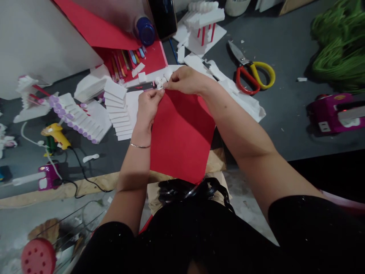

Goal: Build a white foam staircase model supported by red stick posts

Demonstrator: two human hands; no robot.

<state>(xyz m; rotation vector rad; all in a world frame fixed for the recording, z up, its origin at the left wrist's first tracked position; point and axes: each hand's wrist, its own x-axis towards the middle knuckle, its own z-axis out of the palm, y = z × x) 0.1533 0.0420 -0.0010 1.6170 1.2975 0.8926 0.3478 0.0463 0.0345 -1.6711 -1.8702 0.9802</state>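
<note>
Left hand, right hand: fingers pinching red sheet | you're seemingly steadying its top | scissors lying right of fingers

the dark grey table carries scissors with red and yellow handles. right of the scissors lie green cord and a purple socket block. just left of them stands a white model on red posts; well left of them lie overlapping white strips and a yellow glue gun.
</note>
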